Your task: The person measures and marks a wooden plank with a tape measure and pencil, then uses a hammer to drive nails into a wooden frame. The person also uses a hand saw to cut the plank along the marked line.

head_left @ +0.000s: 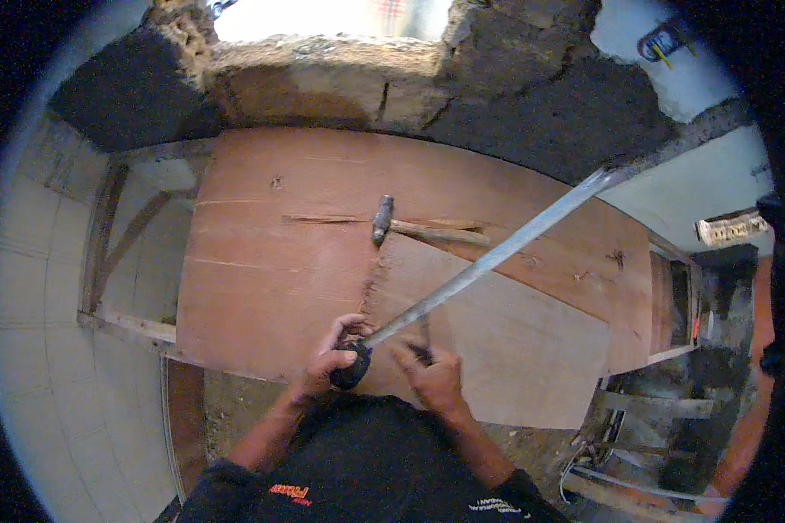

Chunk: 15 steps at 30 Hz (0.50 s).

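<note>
Your tape blade (497, 254) looks like smooth metal with a faint sheen, its case (351, 371) plastic-looking. The hammer (417, 229) pairs dull metal with worn wood. Your large board (262, 288) is matt wood, the ledge (323, 65) rough masonry, your shirt (384, 462) matt cloth.

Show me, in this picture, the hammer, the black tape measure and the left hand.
Hammer (429, 231): head view, on its wooden handle.
Black tape measure (351, 370): head view, on its case.
Left hand (324, 365): head view, near the base of the thumb.

Looking across a broad, reddish-brown plywood board (270, 240), bearing a dark-metal-headed, wooden-handled hammer (420, 231) far centre, plus a pale, flat, angular sheet (515, 349) near right!
</note>
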{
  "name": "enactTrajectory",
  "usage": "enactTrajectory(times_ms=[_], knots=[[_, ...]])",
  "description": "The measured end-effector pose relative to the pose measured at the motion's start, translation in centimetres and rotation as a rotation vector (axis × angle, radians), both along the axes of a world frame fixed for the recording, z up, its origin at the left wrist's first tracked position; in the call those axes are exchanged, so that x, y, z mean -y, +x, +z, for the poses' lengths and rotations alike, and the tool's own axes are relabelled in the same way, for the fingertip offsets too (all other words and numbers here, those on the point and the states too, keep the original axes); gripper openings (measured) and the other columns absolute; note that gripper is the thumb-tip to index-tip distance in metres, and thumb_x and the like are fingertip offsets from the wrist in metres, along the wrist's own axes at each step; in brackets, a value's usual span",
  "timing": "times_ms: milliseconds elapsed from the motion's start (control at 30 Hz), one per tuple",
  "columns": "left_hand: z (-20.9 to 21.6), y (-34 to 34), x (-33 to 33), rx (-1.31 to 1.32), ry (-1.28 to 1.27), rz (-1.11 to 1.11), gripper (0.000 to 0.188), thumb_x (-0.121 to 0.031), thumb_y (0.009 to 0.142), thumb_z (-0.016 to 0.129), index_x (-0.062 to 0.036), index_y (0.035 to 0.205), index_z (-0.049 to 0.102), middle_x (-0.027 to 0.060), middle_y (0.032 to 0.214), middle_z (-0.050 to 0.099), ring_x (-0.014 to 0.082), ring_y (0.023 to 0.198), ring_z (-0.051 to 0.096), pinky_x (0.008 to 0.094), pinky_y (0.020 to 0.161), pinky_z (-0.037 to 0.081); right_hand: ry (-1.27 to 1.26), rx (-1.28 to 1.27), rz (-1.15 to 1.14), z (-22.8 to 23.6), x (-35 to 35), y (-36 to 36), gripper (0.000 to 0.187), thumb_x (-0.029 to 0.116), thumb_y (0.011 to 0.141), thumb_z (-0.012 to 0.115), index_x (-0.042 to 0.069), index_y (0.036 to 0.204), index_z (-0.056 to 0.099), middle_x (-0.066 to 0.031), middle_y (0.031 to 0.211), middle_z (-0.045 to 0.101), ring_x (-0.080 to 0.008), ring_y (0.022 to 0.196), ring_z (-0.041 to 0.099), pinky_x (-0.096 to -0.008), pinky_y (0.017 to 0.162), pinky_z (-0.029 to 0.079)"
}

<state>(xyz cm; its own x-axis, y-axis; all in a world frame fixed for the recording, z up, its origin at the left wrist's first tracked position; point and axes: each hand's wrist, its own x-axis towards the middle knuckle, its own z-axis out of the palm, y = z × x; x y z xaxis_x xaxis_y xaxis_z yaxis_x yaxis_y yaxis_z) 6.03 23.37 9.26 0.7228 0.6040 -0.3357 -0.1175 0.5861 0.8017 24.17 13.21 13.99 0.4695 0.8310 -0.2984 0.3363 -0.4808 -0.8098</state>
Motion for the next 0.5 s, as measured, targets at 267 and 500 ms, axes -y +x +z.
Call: enactTrajectory(times_ms=[267,500], knots=[[-1.4,-0.5,0.0,-0.077,0.095,-0.127,0.08,-0.043,0.068,0.07,-0.005,0.135,0.046,0.0095,0.118,0.054,0.0205,0.102,0.053,0.0334,0.088,0.046,0.583,-0.019,-0.806,7.4,-0.7,16.2,0.037,0.027,0.097,0.061,0.004,0.126,0.057,-0.0051,0.085,0.065,-0.0067,0.051,0.046,-0.0256,0.039,0.037],[-1.7,0.0,1.6,-0.113,0.087,-0.183,0.083,-0.041,0.065,0.074,-0.0028,0.134,0.046,0.01,0.111,0.054,0.0208,0.096,0.056,0.0337,0.08,0.049,0.65,0.183,-0.616,8.1,-2.6,19.1,0.032,0.017,0.093,0.069,0.007,0.123,0.062,-0.0043,0.081,0.068,-0.0056,0.048,0.046,-0.0228,0.042,0.041]])
